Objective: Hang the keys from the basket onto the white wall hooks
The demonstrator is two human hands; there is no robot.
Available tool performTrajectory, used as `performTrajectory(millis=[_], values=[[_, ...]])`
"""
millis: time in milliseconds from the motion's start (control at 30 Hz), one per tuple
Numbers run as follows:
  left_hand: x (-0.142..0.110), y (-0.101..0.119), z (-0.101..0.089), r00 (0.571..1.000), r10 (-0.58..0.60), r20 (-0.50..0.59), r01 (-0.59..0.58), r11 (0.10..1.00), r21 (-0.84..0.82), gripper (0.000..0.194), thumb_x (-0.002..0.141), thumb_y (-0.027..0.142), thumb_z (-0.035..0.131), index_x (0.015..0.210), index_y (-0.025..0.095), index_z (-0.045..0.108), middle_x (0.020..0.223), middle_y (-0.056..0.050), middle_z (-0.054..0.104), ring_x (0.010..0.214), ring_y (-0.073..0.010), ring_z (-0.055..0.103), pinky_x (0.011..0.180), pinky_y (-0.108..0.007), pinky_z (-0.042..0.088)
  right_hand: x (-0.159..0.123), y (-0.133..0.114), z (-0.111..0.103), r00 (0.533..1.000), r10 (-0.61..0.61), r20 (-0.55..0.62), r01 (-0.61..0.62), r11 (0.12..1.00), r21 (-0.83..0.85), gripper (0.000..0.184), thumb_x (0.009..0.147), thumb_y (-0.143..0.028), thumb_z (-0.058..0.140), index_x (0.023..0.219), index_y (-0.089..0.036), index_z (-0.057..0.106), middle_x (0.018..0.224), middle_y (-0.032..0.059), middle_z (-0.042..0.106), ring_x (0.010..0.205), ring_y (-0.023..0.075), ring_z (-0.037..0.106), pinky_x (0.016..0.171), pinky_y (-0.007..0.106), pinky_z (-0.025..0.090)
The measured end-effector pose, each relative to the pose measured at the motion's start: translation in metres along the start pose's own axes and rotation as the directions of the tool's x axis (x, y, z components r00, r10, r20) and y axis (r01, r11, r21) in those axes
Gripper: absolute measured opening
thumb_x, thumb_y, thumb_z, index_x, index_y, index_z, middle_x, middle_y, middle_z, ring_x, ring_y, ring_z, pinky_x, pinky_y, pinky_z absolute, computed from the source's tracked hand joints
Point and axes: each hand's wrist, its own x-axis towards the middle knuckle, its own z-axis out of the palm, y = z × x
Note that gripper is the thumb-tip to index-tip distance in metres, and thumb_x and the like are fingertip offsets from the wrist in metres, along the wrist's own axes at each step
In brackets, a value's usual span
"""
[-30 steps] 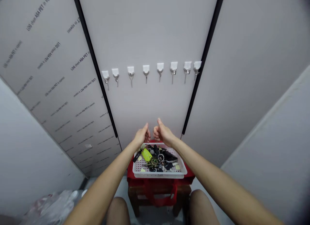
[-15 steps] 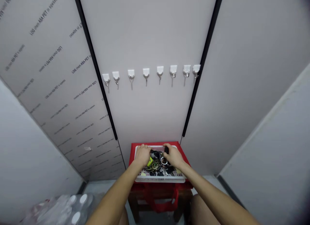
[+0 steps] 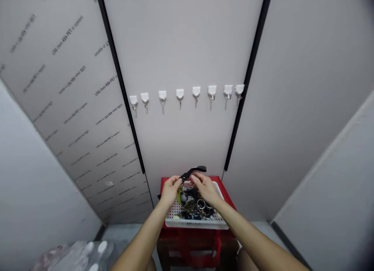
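Observation:
A black strap [image 3: 200,169], looped at its far end, is held up above the far part of a white perforated plastic basket [image 3: 197,224]. My left hand [image 3: 170,191] pinches its lower end between thumb and fingers. Close beside it, my right hand [image 3: 206,188] is closed with its fingertips on the strap's middle. Below both hands, the basket holds a jumble of key rings [image 3: 201,203], dark straps and small trinkets, with a yellow-green piece [image 3: 178,197] at the left. My hands hide part of the pile.
The basket rests on a red bag [image 3: 226,189] over a dark wooden stool [image 3: 163,245]. Several white adhesive hooks [image 3: 196,92] line the wall panel ahead, between two black strips [image 3: 248,72]. Wrapped bottles [image 3: 101,249] stand on the floor at lower left.
Both hands have come up out of the pile and closer together, and the black strap is now lifted between them. The view has tilted slightly, so the hooks sit lower.

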Motion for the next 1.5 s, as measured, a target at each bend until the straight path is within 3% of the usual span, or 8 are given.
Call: performTrajectory(millis=[133, 333, 433, 567, 800, 1133, 1367, 1500], values=[[-0.005, 0.012, 0.002, 0.999, -0.012, 0.051, 0.018, 0.991, -0.13, 0.024, 0.057, 0.035, 0.049, 0.063, 0.012, 0.048, 0.042, 0.007, 0.035, 0.04, -0.0028, 0.028, 0.041, -0.016, 0.021, 0.015, -0.025, 0.004, 0.999, -0.008, -0.038, 0.014, 0.985, 0.17, 0.026, 0.066, -0.034, 0.04, 0.077, -0.013, 0.052, 0.062, 0.0015, 0.054, 0.051, 0.0078, 0.046, 0.049, 0.02, 0.038], [-0.008, 0.035, -0.006, 0.968, -0.012, 0.249, 0.056, 0.983, -0.173, 0.03, 0.061, 0.041, 0.044, 0.068, 0.012, 0.047, 0.05, 0.003, 0.042, 0.044, -0.0041, 0.035, 0.046, -0.017, 0.028, 0.032, -0.066, 0.01, 0.997, 0.013, 0.071, -0.032, 0.96, 0.279, 0.029, 0.062, -0.036, 0.045, 0.077, -0.012, 0.052, 0.056, -0.0015, 0.052, 0.032, 0.0016, 0.035, 0.033, 0.017, 0.027], [-0.01, 0.049, -0.013, 0.989, 0.097, 0.109, -0.092, 0.995, -0.048, 0.032, 0.061, 0.042, 0.043, 0.077, 0.014, 0.048, 0.062, 0.0, 0.046, 0.054, -0.0066, 0.04, 0.052, -0.018, 0.031, 0.043, -0.087, 0.019, 0.994, 0.05, 0.098, -0.081, 0.933, 0.35, 0.026, 0.061, -0.034, 0.047, 0.072, -0.011, 0.052, 0.054, -0.0026, 0.05, 0.032, 0.0015, 0.037, 0.034, 0.017, 0.029], [0.001, 0.065, -0.033, 0.947, 0.313, -0.074, -0.286, 0.924, 0.255, 0.027, 0.062, 0.038, 0.043, 0.071, 0.014, 0.051, 0.06, 0.001, 0.045, 0.056, -0.007, 0.038, 0.052, -0.018, 0.03, 0.062, -0.114, 0.036, 0.983, 0.046, 0.177, -0.104, 0.936, 0.337, 0.018, 0.06, -0.028, 0.049, 0.066, -0.011, 0.051, 0.05, -0.0036, 0.048, 0.035, 0.0022, 0.042, 0.037, 0.016, 0.032], [0.029, 0.089, -0.08, 0.954, 0.263, -0.144, -0.241, 0.958, 0.153, 0.032, 0.059, 0.042, 0.045, 0.07, 0.013, 0.05, 0.049, 0.004, 0.04, 0.039, -0.0022, 0.032, 0.037, -0.015, 0.024, 0.097, -0.154, 0.066, 0.964, -0.103, 0.244, -0.002, 0.919, 0.395, 0.019, 0.053, -0.017, 0.056, 0.067, -0.013, 0.045, 0.048, -0.0057, 0.049, 0.042, 0.0058, 0.05, 0.045, 0.02, 0.041], [0.045, 0.142, -0.105, 0.953, 0.198, -0.228, -0.203, 0.979, 0.001, 0.037, 0.055, 0.046, 0.046, 0.069, 0.012, 0.048, 0.044, 0.004, 0.043, 0.034, -0.0027, 0.036, 0.034, -0.015, 0.026, 0.154, -0.191, 0.118, 0.99, -0.135, -0.033, 0.137, 0.921, 0.365, 0.014, 0.059, -0.02, 0.052, 0.058, -0.015, 0.04, 0.037, -0.0077, 0.043, 0.031, 0.0044, 0.043, 0.031, 0.016, 0.037], [0.067, 0.134, -0.116, 0.956, 0.174, -0.235, -0.142, 0.979, 0.147, 0.03, 0.057, 0.043, 0.046, 0.057, 0.013, 0.045, 0.04, 0.003, 0.042, 0.031, -0.0031, 0.035, 0.033, -0.016, 0.023, 0.162, -0.187, 0.12, 0.996, 0.011, -0.085, 0.011, 0.969, 0.245, 0.016, 0.061, -0.024, 0.051, 0.056, -0.015, 0.039, 0.033, -0.0071, 0.041, 0.028, 0.0046, 0.04, 0.031, 0.017, 0.037], [0.074, 0.125, -0.118, 0.958, 0.158, -0.238, -0.098, 0.965, 0.244, 0.023, 0.059, 0.037, 0.046, 0.054, 0.015, 0.043, 0.04, 0.004, 0.042, 0.031, -0.0047, 0.036, 0.035, -0.018, 0.026, 0.165, -0.176, 0.119, 0.998, -0.038, -0.049, 0.044, 0.992, 0.121, 0.017, 0.058, -0.025, 0.054, 0.057, -0.015, 0.041, 0.04, -0.0055, 0.043, 0.032, 0.0049, 0.043, 0.032, 0.017, 0.037]])
